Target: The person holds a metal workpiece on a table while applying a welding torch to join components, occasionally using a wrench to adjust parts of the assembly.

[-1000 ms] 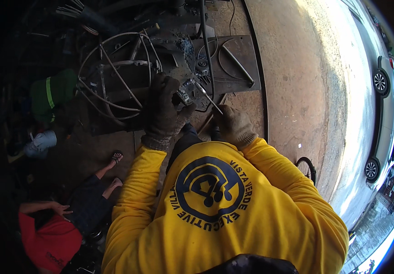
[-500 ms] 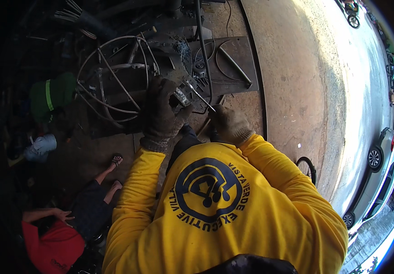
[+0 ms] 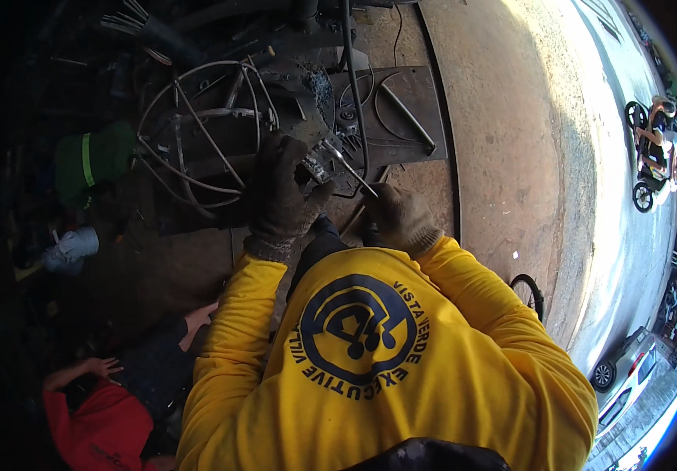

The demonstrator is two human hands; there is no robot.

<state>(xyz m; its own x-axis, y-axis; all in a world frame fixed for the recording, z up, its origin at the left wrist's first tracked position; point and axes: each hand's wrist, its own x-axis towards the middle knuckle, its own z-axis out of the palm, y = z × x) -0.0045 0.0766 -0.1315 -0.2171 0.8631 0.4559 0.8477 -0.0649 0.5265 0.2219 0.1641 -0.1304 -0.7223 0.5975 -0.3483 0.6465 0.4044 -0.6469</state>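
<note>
Both of my hands wear thick brown work gloves. My left hand is closed on a small, worn grey metal block, gripped between thumb and fingers. A slim silver metal rod-shaped tool slants from the block down to my right hand. The right fingers are curled around its lower end. The tool's upper end meets the block's right side; its exact tip shape is too small to tell. Just left of my left hand is a rounded cage-like frame of bent metal rods.
A dark metal plate ahead carries a metal tube and wire. A dark upright bar rises beyond my hands. At lower left sits a person in red; another in green is farther left. A bicycle wheel stands at right.
The silver tool has tilted slightly at the block, while both hands stay nearly in place. A motorcycle has come into view on the road, the car has shifted downward, and the person in red has moved a leg.
</note>
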